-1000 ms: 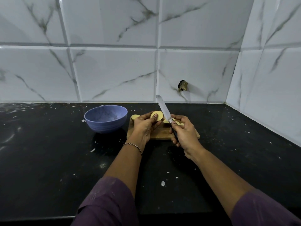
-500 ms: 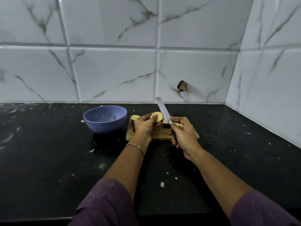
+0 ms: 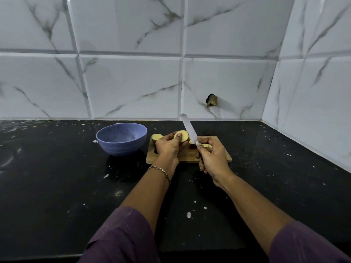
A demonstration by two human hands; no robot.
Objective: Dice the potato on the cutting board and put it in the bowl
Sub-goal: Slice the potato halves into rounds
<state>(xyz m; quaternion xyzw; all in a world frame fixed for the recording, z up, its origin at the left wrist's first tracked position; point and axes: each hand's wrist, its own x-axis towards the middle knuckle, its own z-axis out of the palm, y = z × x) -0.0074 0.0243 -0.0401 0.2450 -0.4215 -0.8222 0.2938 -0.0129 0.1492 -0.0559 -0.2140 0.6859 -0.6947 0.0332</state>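
Far left of the cutting board (image 3: pixel 190 158): black bench (image 3: pixel 57 177), speckled with pale flecks. Just left of the board, apart from it, a blue bowl (image 3: pixel 106 144), upright, pale smears inside. On the board's left end, a cut potato half (image 3: pixel 156 137), partly hidden behind the left hand (image 3: pixel 167 147). Over the board's left part, that hand clamped on a second potato piece (image 3: pixel 183 136), one fingertip pressing its pale cut face; thin bracelet (image 3: pixel 160 170) at the wrist. Over the board's middle, a knife (image 3: pixel 188 128), blade tilting up and away. Over the board's right part, the right hand (image 3: pixel 213 158), wrapped round the knife handle, near the other hand but not touching. Just beyond its fingers, small pale potato bits (image 3: pixel 206 145) lying on the board.
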